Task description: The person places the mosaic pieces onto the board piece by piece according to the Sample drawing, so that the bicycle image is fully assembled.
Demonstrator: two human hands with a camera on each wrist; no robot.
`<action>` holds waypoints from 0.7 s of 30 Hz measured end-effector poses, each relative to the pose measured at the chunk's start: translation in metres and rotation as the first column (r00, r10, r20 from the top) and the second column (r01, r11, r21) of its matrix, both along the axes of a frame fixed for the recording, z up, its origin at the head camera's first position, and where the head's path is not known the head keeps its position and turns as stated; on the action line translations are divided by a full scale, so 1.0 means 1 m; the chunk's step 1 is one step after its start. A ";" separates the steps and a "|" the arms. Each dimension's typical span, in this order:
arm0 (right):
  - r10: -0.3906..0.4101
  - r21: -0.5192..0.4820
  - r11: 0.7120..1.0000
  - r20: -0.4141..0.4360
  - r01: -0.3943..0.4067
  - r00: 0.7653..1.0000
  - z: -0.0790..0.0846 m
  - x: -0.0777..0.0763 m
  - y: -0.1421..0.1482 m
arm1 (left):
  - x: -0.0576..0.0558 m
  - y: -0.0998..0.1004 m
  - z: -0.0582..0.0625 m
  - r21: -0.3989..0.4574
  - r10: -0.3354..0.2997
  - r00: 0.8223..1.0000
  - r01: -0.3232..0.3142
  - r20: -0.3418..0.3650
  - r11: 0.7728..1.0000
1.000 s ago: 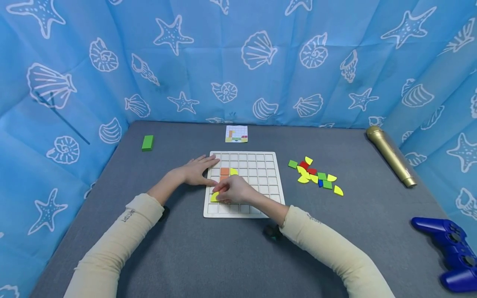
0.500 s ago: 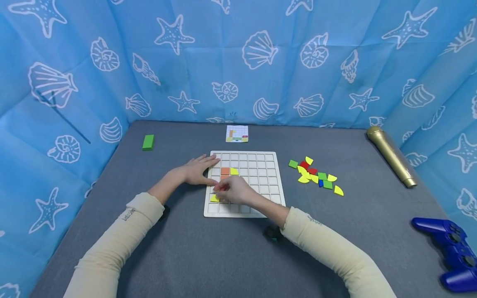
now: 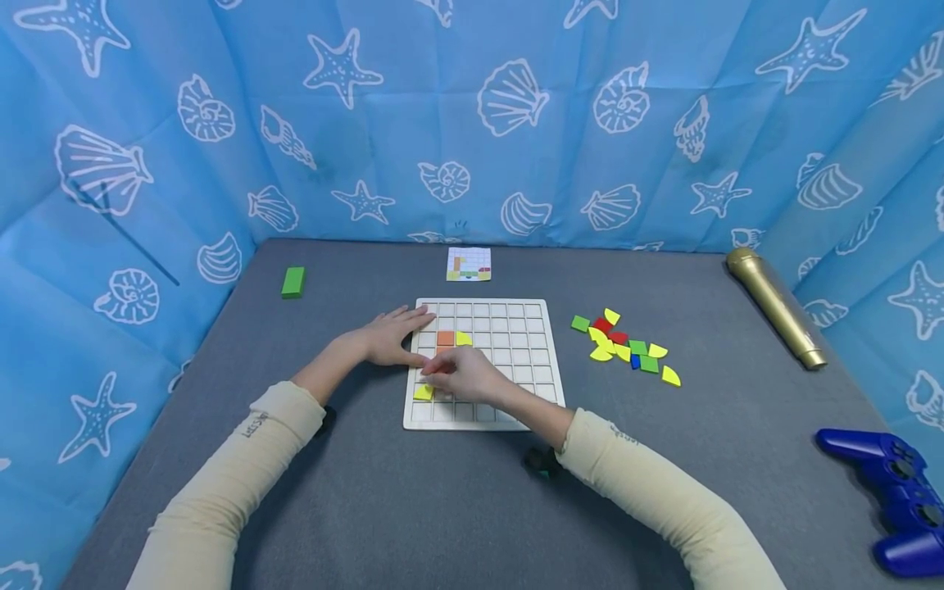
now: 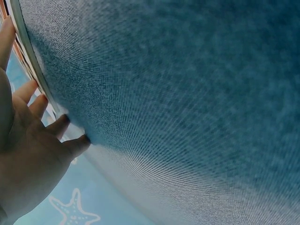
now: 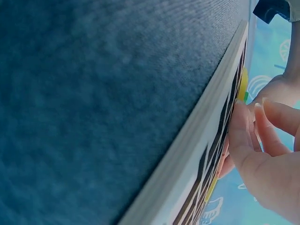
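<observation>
A white grid board (image 3: 519, 373) lies on the grey table. My left hand (image 3: 387, 338) rests at its left edge with fingers spread; the left wrist view shows the fingertips (image 4: 32, 86) along that edge. Over the board's lower left is my right hand (image 3: 468, 377), its fingers bent loosely beside a yellow tile (image 3: 424, 393). In the right wrist view the thumb tip is close to that yellow tile (image 5: 243, 83), and a gap separates thumb and fingers. Orange tiles (image 3: 446, 338) and a yellow quarter-round tile (image 3: 463, 338) sit in cells above, partly hidden by the right hand.
Loose yellow, green, red and blue tiles (image 3: 622, 344) lie right of the board. A small pattern card (image 3: 468, 265) lies behind it. A green block (image 3: 292, 282) is at back left, a gold microphone (image 3: 774, 310) and a blue game controller (image 3: 888, 496) at right.
The right hand's fingers have risen slightly away from the yellow tile, which now shows in the lower-left cell area. The left hand stays in place.
</observation>
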State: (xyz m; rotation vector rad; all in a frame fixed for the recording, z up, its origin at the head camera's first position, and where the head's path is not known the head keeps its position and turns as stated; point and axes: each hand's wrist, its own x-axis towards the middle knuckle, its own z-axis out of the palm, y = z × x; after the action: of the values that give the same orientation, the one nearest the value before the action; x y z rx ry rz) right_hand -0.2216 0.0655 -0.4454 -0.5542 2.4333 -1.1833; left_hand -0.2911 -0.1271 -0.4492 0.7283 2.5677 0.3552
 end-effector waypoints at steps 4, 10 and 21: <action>-0.017 -0.034 0.999 0.035 0.018 0.999 0.001 0.001 0.001 | -0.001 0.001 -0.001 -0.009 0.002 1.000 -0.002 -0.012 1.000; -0.018 -0.041 0.999 0.044 0.020 0.999 0.002 -0.001 0.002 | 0.000 0.000 -0.002 -0.006 0.004 1.000 -0.004 -0.015 1.000; 0.113 -0.123 0.988 0.115 -0.098 0.987 0.005 -0.013 0.005 | 0.002 0.000 0.001 0.024 -0.017 1.000 0.017 -0.014 1.000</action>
State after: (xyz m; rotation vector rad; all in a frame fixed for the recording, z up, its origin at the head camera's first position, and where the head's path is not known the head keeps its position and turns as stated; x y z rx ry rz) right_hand -0.2346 0.0704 -0.4407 -0.6185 2.2156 -1.2823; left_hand -0.2893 -0.1272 -0.4483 0.7635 2.5729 0.3775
